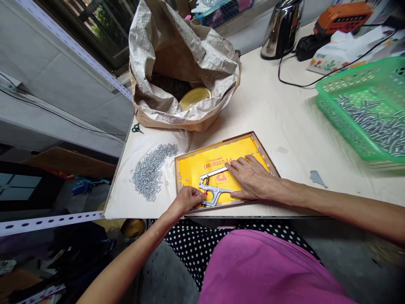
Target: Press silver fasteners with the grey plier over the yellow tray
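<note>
A pair of silver hand-press pliers (216,195), with a spring and a small red part at the jaw, lies over a shallow tray (176,179) with a yellow lining. My right hand (249,177) is on the handles, thumb on the lower one and fingers over the upper one. At the jaw end, my left hand (189,198) has its fingertips pinched together; whatever is between them is hidden. Small metal pieces lie along the tray's edges. Left of the tray, a pile of small silver metal pieces (148,171) rests on a white cloth (118,194).
Behind the tray stands a large woven sack (142,50) with a yellow bowl (196,97) inside. Green-handled scissors (137,128) lie near the left edge. To the right is a green basket (348,137) of metal pieces. A kettle (278,31) and a black cable (303,85) are at the back.
</note>
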{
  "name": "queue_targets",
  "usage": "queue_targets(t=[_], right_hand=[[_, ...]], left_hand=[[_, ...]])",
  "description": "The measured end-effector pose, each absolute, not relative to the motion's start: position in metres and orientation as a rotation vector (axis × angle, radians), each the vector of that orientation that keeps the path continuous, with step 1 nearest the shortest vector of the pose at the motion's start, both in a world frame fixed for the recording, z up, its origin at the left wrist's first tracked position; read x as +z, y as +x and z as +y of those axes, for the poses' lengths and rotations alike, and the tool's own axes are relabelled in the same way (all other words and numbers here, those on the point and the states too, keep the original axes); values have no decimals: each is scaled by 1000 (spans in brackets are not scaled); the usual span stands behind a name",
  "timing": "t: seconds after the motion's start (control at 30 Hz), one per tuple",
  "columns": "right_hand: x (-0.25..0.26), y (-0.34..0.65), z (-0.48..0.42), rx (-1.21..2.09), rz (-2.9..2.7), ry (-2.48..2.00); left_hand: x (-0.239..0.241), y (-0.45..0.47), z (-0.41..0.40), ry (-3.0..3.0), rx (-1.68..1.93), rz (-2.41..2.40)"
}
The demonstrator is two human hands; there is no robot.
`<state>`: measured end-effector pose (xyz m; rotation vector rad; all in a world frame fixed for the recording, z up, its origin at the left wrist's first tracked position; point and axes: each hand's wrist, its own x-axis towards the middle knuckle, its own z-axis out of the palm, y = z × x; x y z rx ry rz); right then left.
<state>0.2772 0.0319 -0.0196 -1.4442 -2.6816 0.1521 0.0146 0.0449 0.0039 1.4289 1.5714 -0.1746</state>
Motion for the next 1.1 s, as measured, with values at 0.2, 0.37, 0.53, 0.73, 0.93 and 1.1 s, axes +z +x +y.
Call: queue_targets(t=[0.2,0.37,0.53,0.73,0.93,1.1], right_hand=[[-16,271,25,246,-2674,-1474],[-11,262,36,202,-2664,-1371],[-9,258,54,290,-2683,-1411],[-13,256,72,243,-2691,-1429],[-25,255,79,183,-2721,-1409],[-31,261,74,317,-2693,-1297]], left_hand=[[18,29,25,2015,-62,1666],[14,56,34,2548,32,1394],[3,68,64,2602,-190,1335],[10,76,78,2678,-213,1369],[5,83,78,2653,-183,1401],[-4,83,75,2606,-161,1402]])
